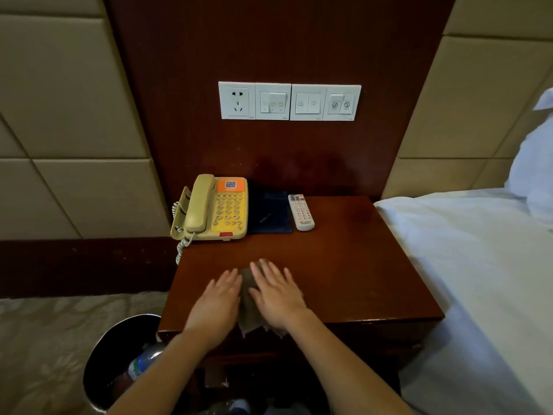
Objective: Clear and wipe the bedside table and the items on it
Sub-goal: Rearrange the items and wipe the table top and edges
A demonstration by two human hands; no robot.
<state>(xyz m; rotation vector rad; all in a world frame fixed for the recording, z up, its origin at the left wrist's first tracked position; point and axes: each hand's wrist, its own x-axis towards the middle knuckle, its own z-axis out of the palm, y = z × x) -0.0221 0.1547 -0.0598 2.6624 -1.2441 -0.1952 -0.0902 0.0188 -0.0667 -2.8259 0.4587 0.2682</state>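
A brown cloth [247, 290] lies on the near middle of the table [344, 265], its ragged near end hanging just over the front edge. Both hands lie flat on it, side by side. The left hand [220, 307] covers its left part with fingers straight and slightly spread, the palm down. The right hand [276, 298] covers its right part the same way, its fingers reaching a little farther across the top. Neither hand curls round the cloth or pinches it; they only press on it from above, and a strip of cloth shows between them. At the far left of the table stands a beige phone [215, 209] with a yellow keypad, its handset on the cradle and its coiled cord dropping over the left edge. Just right of the phone lies a dark blue folder [273, 223] with a pen [269, 215] on it, and just right of that a white remote [300, 212]. On the wood panel above is a white row of a socket and switches [288, 100]. A black bin [119, 348] sits on the floor at the near left, a bottle [143, 362] in it. A white bed [478, 265] adjoins the table on the right.
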